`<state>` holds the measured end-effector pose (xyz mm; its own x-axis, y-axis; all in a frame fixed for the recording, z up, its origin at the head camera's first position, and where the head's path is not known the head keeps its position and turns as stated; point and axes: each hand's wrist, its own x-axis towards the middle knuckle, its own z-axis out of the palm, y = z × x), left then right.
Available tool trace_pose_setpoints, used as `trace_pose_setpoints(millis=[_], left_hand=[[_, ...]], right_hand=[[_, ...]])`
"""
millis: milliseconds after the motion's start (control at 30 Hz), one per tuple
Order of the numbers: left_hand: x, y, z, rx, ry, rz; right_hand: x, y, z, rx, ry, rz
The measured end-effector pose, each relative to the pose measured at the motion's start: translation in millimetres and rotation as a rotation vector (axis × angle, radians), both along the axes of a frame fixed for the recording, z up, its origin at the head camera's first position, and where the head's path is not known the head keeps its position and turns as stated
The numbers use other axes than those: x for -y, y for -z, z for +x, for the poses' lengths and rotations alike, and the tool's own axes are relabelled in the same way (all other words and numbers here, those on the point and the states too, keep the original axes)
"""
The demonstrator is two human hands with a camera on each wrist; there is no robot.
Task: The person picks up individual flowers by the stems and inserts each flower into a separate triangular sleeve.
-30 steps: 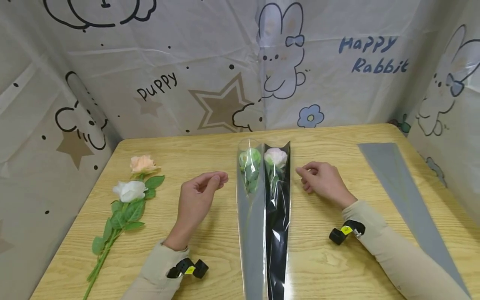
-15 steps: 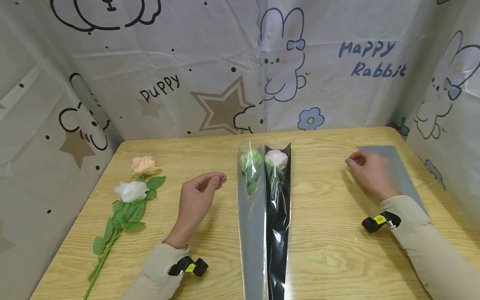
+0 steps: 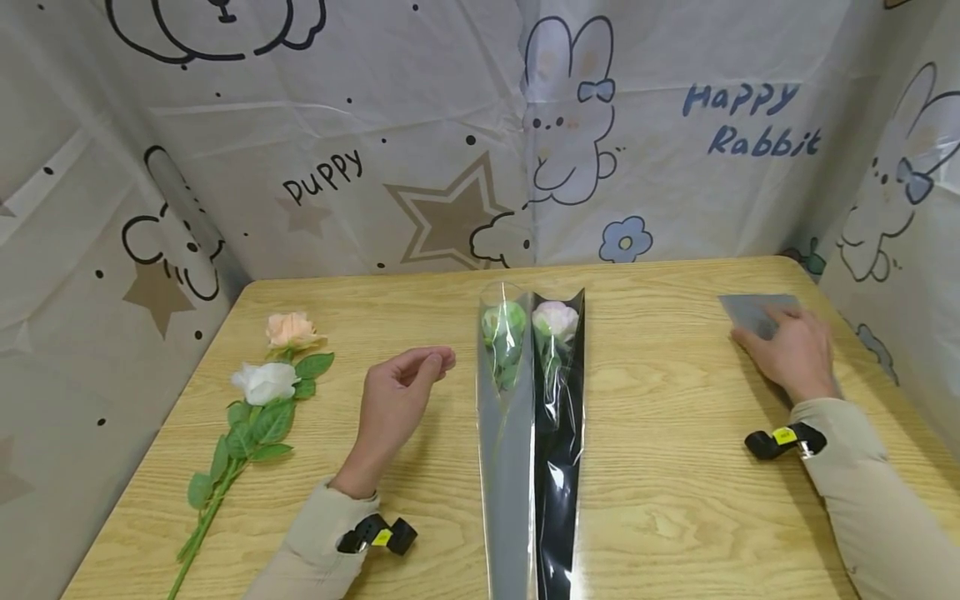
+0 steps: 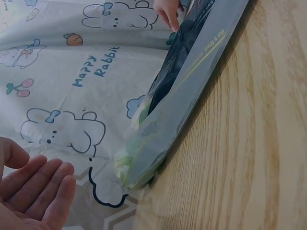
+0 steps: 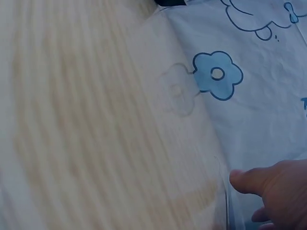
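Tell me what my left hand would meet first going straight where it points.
Probably the grey sleeve around the green flower, though the left hand might pass above; its height is unclear.

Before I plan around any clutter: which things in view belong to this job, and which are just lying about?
Likely the job's:
- flat gray wrapper, partly hidden by the right hand
- gray-wrapped green flower
- black-wrapped pink flower
- loose white rose and peach rose

Probably just surroundings; no plain clutter shows:
- printed backdrop
- worn wrist devices
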<state>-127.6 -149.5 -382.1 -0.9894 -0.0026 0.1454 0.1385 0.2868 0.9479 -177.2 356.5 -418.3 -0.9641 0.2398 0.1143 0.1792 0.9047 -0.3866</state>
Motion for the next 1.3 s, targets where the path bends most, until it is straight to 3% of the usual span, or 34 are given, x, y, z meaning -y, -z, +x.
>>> trace_pose_setpoints(millis=[233,667,1133,1300], left_hand=[[-1.6,0.8,0.5,0.014,0.01,-0.016],[-3.2,0.2,1.8,0.021,0.009,-0.043],[-1.8,-0.2,1.8,0.015,0.007,-0.053],[-1.4,0.0,1.6,0.018,0.007,-0.048]], right_hand=[[-2.8,5.7,-0.6,0.052,0.034,0.02],[-1.6,0.6,-0.4,0.08,0.09,-0.027],[2.1,-23.5,6.1,-0.093,0.208,-0.181],[10.4,-37.1,11.3,-0.168,0.175,-0.189]])
